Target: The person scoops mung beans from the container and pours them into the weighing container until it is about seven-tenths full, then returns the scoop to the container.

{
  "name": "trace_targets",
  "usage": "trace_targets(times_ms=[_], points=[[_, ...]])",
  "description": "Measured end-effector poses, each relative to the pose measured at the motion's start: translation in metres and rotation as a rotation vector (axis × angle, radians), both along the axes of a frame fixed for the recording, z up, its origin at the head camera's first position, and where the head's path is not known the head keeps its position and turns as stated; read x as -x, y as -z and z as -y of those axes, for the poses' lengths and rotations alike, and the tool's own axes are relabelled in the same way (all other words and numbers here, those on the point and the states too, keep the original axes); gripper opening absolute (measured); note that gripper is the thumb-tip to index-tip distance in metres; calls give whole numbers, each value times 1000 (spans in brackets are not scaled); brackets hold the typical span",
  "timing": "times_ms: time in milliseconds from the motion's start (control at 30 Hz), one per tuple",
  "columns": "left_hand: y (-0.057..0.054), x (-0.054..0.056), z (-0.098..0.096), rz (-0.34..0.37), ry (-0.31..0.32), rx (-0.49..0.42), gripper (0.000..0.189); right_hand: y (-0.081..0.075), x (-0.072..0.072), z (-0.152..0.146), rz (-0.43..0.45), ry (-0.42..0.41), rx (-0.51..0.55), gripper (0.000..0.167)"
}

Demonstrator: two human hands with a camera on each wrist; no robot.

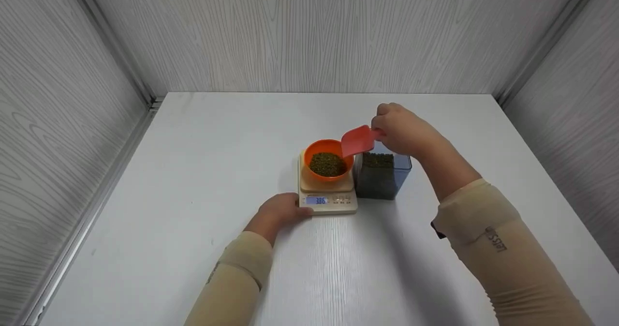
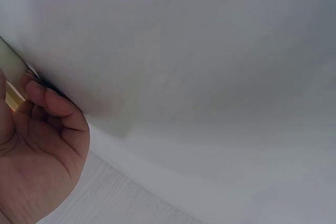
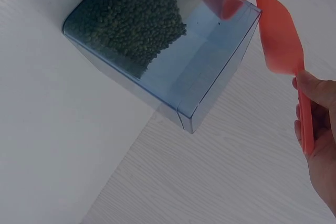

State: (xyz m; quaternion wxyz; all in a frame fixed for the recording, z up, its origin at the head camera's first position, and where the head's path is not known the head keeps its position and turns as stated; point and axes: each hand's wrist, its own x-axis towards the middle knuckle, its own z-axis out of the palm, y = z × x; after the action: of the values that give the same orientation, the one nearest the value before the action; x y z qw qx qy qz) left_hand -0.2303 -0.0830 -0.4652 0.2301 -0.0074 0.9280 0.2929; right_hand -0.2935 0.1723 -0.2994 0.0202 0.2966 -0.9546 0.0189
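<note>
Tilted red scoop (image 1: 357,141), orange bowl (image 1: 323,145) (green grains (image 1: 328,165) inside) on scale (image 1: 328,187), clear tub (image 1: 400,170) beside

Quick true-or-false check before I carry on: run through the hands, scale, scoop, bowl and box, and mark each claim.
1. The left hand grips the scale. True.
2. The scale is switched off. False: its display is lit and shows digits.
3. The right hand holds the scoop. True.
4. Green grains lie in both the bowl and the box. True.
5. The box stands to the left of the scale. False: it stands to the right.
6. The bowl sits directly on the table. False: it sits on the scale.
</note>
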Motion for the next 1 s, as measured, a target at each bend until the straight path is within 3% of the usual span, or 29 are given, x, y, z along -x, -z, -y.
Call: trace_targets(times_ms=[300,600,767,1000], points=[[2,2,1,-12,13,0,42,-13,-1,-22,7,-6,63,13],[2,1,1,-12,4,-16,41,-22,-2,-36,12,39,28,13],[2,1,1,-12,-2,-28,41,-22,-2,-37,10,77,-126,13],[3,0,2,-21,-3,-32,40,-12,-4,-22,29,32,-364,13]])
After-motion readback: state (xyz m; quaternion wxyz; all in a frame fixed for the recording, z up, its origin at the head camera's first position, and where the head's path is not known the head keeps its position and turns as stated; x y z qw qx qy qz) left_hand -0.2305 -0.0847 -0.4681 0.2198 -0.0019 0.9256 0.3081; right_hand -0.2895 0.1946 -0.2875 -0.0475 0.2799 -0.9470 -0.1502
